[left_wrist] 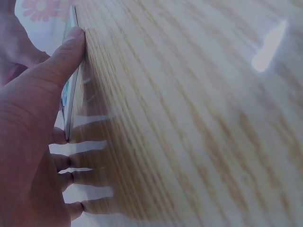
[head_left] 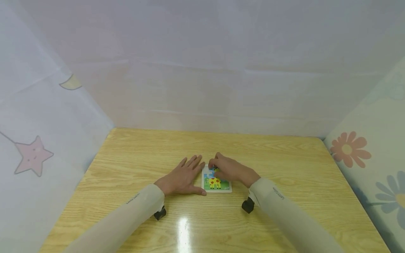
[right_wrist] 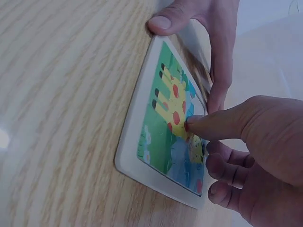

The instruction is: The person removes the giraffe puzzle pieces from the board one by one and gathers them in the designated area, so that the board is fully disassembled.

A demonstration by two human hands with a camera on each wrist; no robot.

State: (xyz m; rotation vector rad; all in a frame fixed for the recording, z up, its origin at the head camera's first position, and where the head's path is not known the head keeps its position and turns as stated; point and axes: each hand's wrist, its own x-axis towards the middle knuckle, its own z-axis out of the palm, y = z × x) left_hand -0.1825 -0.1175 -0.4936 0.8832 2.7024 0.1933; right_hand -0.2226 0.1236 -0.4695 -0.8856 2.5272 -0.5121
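A small jigsaw puzzle (head_left: 215, 184) in a white tray frame (right_wrist: 128, 161) lies on the table, showing a yellow giraffe with red spots on green and blue. Pale backing shows near its upper left. My left hand (head_left: 183, 177) lies spread along the left side, thumb at the near corner and index finger by the far corner, as the left wrist view of the frame's edge (left_wrist: 71, 94) also shows. My right hand (head_left: 231, 169) is over the upper part, thumb (right_wrist: 208, 126) and curled fingers pinching a puzzle piece at the giraffe's neck. The piece is mostly hidden.
The wooden table (head_left: 142, 151) extends all round the puzzle, with a bright glare spot in front. White cloth walls (head_left: 221, 88) stand behind and at both sides, printed with a star, a moon and flowers. A dark wrist camera (head_left: 248, 205) hangs under each sleeve.
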